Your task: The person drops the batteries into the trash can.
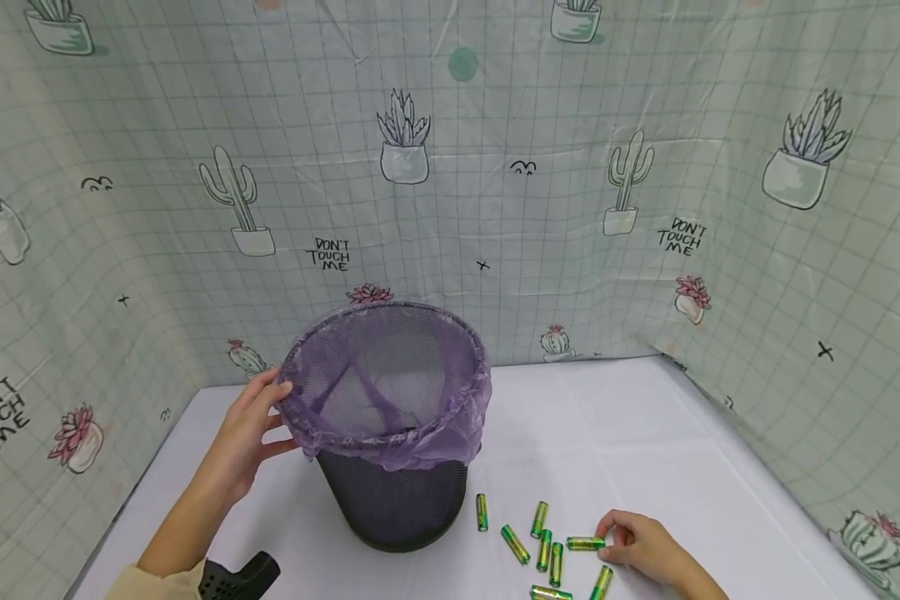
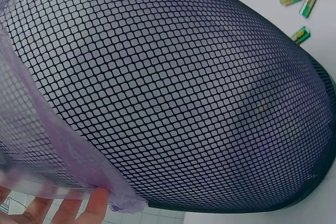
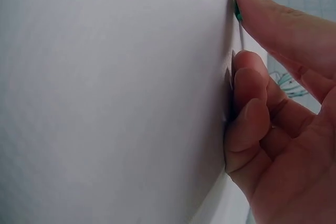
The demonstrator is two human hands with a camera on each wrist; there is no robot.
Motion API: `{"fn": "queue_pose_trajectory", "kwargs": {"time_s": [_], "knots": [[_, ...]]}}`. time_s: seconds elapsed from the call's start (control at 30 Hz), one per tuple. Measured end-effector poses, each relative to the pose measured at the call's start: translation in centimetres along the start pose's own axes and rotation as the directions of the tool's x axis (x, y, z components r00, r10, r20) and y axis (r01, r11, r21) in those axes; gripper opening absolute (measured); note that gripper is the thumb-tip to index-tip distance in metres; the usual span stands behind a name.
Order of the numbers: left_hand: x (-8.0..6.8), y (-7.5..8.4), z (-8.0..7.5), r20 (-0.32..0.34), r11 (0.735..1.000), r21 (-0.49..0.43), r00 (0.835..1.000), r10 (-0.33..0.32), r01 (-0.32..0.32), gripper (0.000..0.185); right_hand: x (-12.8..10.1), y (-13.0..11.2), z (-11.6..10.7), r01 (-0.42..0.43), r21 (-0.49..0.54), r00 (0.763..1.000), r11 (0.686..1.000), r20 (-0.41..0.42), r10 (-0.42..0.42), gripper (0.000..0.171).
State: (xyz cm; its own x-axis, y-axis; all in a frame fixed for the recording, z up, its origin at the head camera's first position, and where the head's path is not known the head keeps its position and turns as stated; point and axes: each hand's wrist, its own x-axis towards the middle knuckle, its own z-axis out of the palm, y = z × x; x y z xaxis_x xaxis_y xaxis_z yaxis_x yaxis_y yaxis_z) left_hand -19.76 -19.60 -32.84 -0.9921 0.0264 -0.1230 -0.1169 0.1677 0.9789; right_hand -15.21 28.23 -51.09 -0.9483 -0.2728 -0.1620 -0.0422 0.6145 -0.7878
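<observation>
Black mesh bin stands upright on the white table, lined with a purple bag folded over its rim. Cactus-print sheets wall the table behind the bin and on both sides of it. Green batteries lie scattered just right of the bin's base, one battery lying crosswise at the far right of the group. Left hand reaches in from the bin's left, fingers straight, touching the bag at the rim; fingertips press the bag's edge. Right hand rests on the table right of the bin, fingers curled, fingertip and thumb pinching the crosswise battery's end. Hands are well apart, the bin between them.
</observation>
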Motion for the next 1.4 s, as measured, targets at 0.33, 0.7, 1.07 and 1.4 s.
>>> {"fn": "queue_pose_trajectory", "kwargs": {"time_s": [0.33,0.7,1.07,1.4], "knots": [[0.1,0.0,0.1,-0.006,1.0,0.0,1.0,0.007,-0.007,0.059,-0.2,-0.3,-0.5,0.0,0.01,0.999,1.0,-0.034,0.0,0.024],[0.1,0.1,0.1,-0.006,1.0,-0.015,1.0,0.011,-0.011,0.058,-0.2,-6.9,-1.4,-0.006,-0.007,0.954,1.0,-0.301,0.003,0.022],[0.0,0.1,0.1,-0.01,1.0,-0.009,1.0,0.009,-0.009,0.058,-0.6,-15.5,-2.7,0.265,-0.127,0.835,0.956,-0.466,-0.293,0.01],[-0.1,0.0,0.0,-0.01,1.0,-0.019,1.0,-0.013,0.013,0.058,-0.1,-21.3,-3.3,0.448,-0.146,0.741,0.882,-0.491,-0.457,0.013]]}}
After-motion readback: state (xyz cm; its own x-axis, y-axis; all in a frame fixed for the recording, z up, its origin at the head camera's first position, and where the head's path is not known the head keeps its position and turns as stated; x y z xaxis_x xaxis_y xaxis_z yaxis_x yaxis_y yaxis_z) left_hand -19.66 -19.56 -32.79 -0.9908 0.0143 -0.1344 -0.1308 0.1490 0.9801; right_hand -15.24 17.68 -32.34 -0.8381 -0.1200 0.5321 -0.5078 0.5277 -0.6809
